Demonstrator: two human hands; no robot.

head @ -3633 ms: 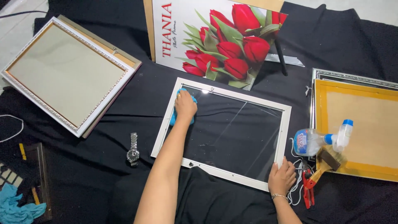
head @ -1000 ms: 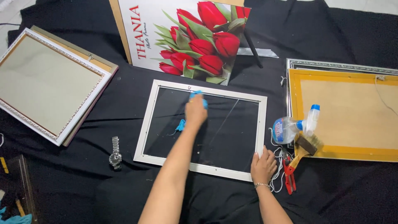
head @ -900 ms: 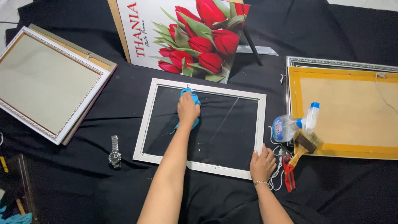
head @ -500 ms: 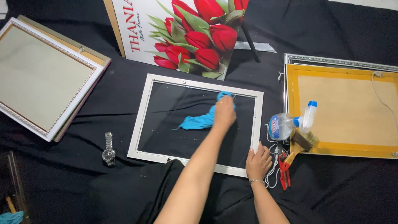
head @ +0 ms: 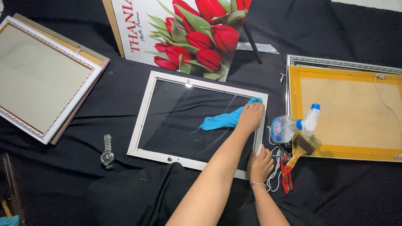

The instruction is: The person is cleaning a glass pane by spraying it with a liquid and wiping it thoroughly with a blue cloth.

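Observation:
A white picture frame (head: 143,115) with a glass pane (head: 180,119) lies flat on black cloth. My left hand (head: 250,117) reaches across my body and presses a blue cloth (head: 222,121) onto the glass near the frame's right side; the cloth trails to the left behind the hand. My right hand (head: 260,164) rests on the frame's lower right corner, fingers over the rim, holding it down.
A tulip poster (head: 184,33) leans at the back. A white beaded frame (head: 42,79) lies at left, a yellow-backed frame (head: 347,113) at right. Spray bottle (head: 293,125), brush (head: 303,146), red pliers (head: 286,173) and white string sit beside my right hand. A wristwatch (head: 107,153) lies at lower left.
My left hand has swept the blue cloth from the glass's upper left and middle across to its right edge. My right hand has stayed on the frame's lower right corner.

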